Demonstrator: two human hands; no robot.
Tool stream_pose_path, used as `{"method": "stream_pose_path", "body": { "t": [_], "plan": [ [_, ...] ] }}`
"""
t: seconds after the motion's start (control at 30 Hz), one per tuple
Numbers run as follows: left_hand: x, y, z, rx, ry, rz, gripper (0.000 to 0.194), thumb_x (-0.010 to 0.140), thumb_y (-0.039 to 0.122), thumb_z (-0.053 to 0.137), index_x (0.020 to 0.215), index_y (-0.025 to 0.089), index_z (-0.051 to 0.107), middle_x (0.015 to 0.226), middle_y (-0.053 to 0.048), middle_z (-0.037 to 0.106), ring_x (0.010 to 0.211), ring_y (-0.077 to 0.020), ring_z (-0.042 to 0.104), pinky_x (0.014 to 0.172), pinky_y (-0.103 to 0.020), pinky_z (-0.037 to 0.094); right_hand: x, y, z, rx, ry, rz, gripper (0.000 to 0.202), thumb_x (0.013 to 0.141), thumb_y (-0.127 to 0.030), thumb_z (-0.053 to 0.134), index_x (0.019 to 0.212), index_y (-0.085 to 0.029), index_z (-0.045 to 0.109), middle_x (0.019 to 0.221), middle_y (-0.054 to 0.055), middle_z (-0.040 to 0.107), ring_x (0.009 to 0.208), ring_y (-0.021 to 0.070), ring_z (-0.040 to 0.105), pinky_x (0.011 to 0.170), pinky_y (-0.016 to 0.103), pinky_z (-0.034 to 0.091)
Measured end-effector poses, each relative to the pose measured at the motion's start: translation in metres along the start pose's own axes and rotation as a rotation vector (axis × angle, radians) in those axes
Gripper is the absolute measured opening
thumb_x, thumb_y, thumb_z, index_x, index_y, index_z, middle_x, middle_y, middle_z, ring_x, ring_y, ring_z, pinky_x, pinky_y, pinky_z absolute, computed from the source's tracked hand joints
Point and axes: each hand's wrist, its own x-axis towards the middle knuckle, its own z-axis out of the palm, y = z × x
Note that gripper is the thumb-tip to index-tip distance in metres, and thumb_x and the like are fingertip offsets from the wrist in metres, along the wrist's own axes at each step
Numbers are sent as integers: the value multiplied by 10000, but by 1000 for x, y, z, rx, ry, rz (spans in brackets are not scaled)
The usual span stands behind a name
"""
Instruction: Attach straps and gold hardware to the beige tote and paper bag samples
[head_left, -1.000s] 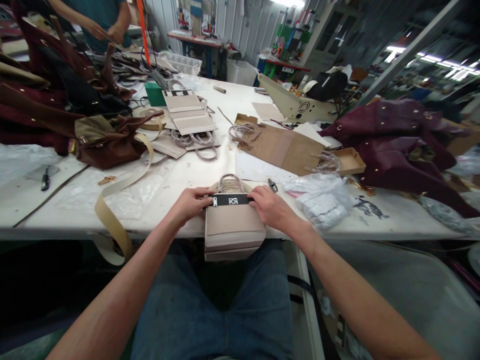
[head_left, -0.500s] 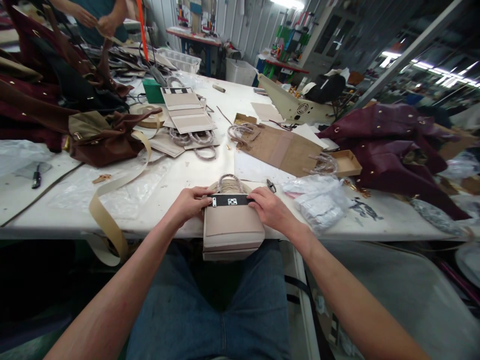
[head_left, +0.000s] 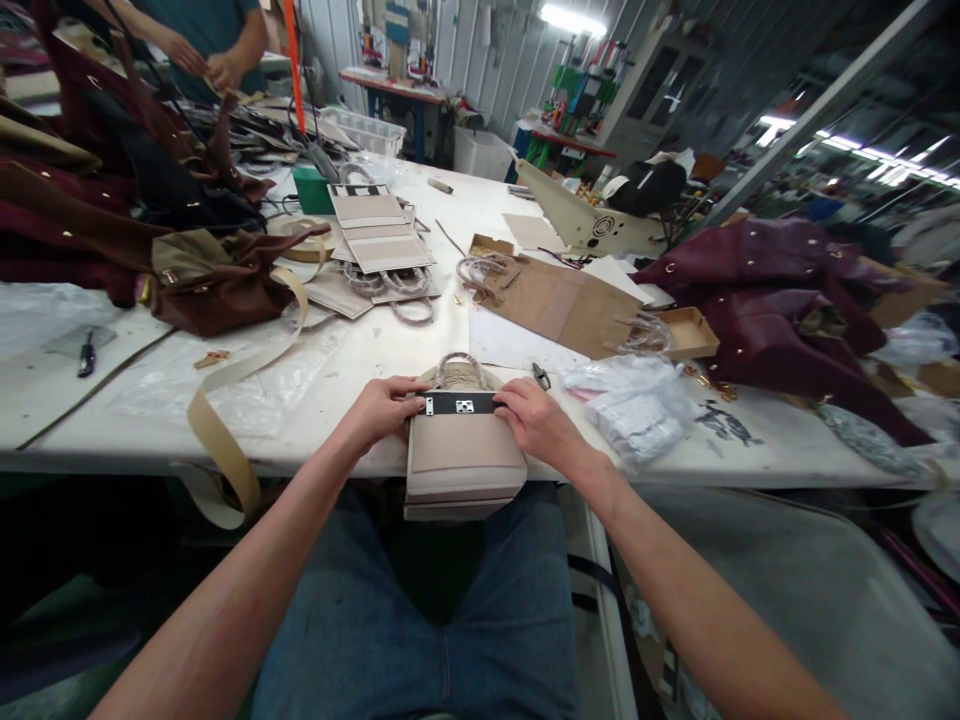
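A beige bag panel (head_left: 466, 445) lies at the table's front edge, its lower part jutting out over my lap. Across its top runs a black strip (head_left: 448, 403) bearing small white-and-black metal plates (head_left: 465, 407). My left hand (head_left: 386, 408) pinches the strip's left end between thumb and fingers. At the opposite end, my right hand (head_left: 534, 415) has its fingers closed on the strip and the panel's upper right corner. A plastic-wrapped handle (head_left: 461, 366) arches up behind the panel, next to a coil of tan cord or tape partly hidden there.
Stacked beige panels (head_left: 379, 228) with wrapped handles lie further back. A brown flat bag piece (head_left: 562, 300) sits right of them. Burgundy bags (head_left: 780, 290) are at right, a brown bag (head_left: 217, 290) at left. A clear plastic packet (head_left: 637, 405) lies near my right hand. Another person's hands (head_left: 206, 62) work at upper left.
Both hands stay almost still on the strip and panel. The camera view has shifted slightly, and the other person's hands have moved a little.
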Motion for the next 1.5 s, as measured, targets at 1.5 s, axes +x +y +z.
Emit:
{"method": "stream_pose_path", "body": {
  "t": [1.5],
  "plan": [
    [-2,1,0,43,-8,32,538,718,507,918,1163,205,902,1387,-160,812,1412,-419,667,1260,-541,475,-8,10,-13,93,382,526,245,1077,-328,621,1146,-206,822,1118,114,773,949,252,721,852,387,574]
  ]
}}
